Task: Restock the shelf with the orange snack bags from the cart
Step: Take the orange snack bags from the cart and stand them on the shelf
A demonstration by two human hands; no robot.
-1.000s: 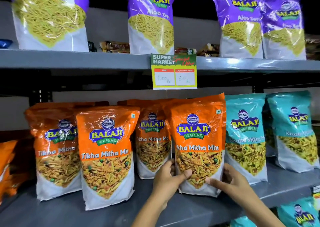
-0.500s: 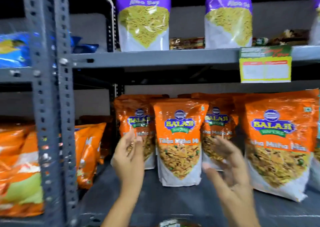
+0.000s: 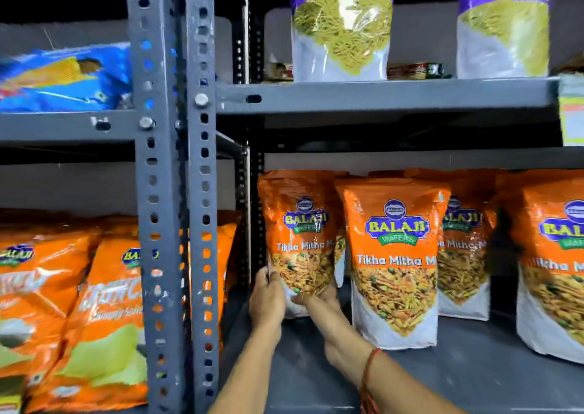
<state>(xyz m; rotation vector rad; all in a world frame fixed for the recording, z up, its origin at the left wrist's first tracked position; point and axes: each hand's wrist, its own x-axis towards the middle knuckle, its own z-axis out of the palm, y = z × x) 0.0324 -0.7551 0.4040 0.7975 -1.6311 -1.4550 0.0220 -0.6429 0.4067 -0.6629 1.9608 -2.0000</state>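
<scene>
Several orange Tikha Mitha Mix bags stand upright on the grey middle shelf point(image 3: 442, 382). The leftmost orange bag point(image 3: 300, 224) stands beside the rack's post, near the shelf's back. My left hand point(image 3: 267, 300) grips its lower left edge. My right hand point(image 3: 319, 298) holds its bottom from the front right, with a red thread on the wrist. A second orange bag point(image 3: 395, 255) stands just to the right and nearer to me, a third point(image 3: 464, 255) behind it, and another point(image 3: 553, 271) at the right edge. The cart is out of view.
A perforated grey steel post point(image 3: 177, 192) rises just left of my hands. Left of it, a neighbouring rack holds other orange snack packs point(image 3: 104, 303) and blue packs point(image 3: 63, 75) above. Purple Aloo Sev bags point(image 3: 341, 28) stand on the upper shelf. A yellow price tag point(image 3: 572, 110) hangs at the right edge.
The view has swung left and come closer. Both hands moved from open in the air onto the leftmost orange bag; a second ago they held a bag further right.
</scene>
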